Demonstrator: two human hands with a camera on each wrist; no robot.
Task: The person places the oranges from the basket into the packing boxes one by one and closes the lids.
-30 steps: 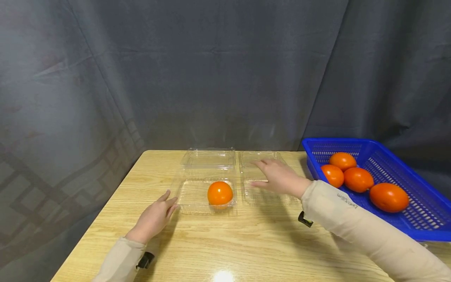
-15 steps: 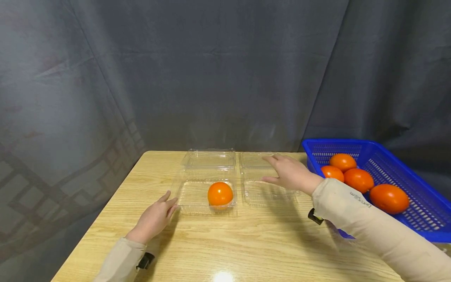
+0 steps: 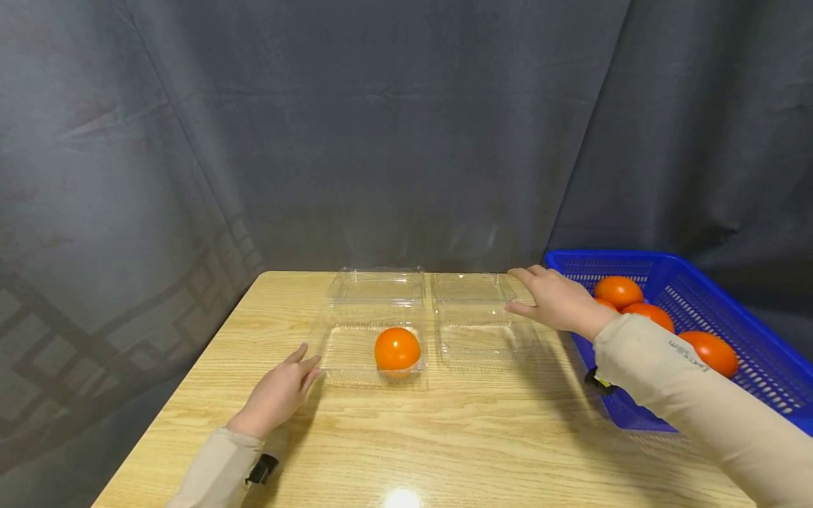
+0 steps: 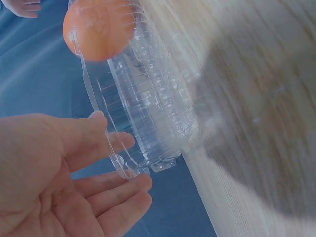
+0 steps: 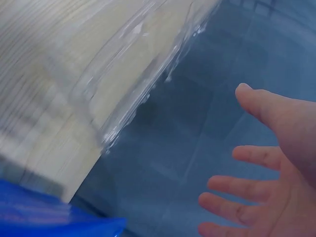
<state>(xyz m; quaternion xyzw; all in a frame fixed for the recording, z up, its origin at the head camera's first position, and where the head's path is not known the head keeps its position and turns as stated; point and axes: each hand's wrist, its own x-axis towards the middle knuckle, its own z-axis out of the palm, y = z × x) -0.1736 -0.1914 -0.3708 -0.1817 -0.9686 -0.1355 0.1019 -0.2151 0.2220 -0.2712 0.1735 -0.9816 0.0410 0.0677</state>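
At the near left corner of the left clear plastic clamshell box (image 3: 356, 353), my left hand (image 3: 273, 395) pinches the rim between thumb and fingers, as the left wrist view shows. A smooth, round, orange-coloured fruit (image 3: 396, 348) sits in the right part of that box's base. Beside it stands a second clear clamshell box (image 3: 479, 342), lid laid back, with no fruit in it. My right hand (image 3: 562, 300) holds nothing and hovers between this box and the blue basket (image 3: 610, 257). Its fingers (image 5: 237, 187) are spread and straight in the right wrist view.
Several more orange-coloured fruits (image 3: 618, 291) lie in the basket, partly hidden behind my right sleeve (image 3: 686, 395). The wooden table (image 3: 406, 437) ends at a dark grey curtain (image 3: 406, 141). Both lids lie towards the table's far edge.
My right hand has moved right, from above the right box to near the basket's left rim, and its sleeve now covers more of the basket. The left hand and boxed fruit have stayed put.
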